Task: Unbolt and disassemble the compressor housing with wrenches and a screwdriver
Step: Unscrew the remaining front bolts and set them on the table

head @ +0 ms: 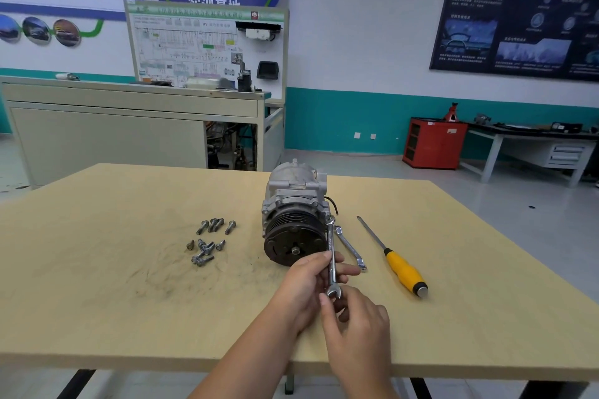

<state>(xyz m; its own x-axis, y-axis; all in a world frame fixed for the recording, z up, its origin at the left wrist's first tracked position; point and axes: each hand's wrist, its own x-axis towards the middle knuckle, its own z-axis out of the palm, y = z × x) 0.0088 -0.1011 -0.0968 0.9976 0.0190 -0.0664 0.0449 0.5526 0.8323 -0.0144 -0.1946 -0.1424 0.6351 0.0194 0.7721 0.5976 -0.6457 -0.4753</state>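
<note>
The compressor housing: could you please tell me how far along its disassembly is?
Done: many bolts lie loose on the table left of the compressor. In hand: the left hand and right hand hold a wrench set at a compressor bolt. Left: the compressor is in one piece; the second wrench and screwdriver lie idle.

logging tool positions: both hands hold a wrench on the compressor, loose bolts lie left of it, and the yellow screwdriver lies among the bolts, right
Not quite. The yellow screwdriver lies right of the compressor, past a second wrench, not among the bolts, as the head view shows. The rest holds: left hand and right hand both hold the wrench.
</note>
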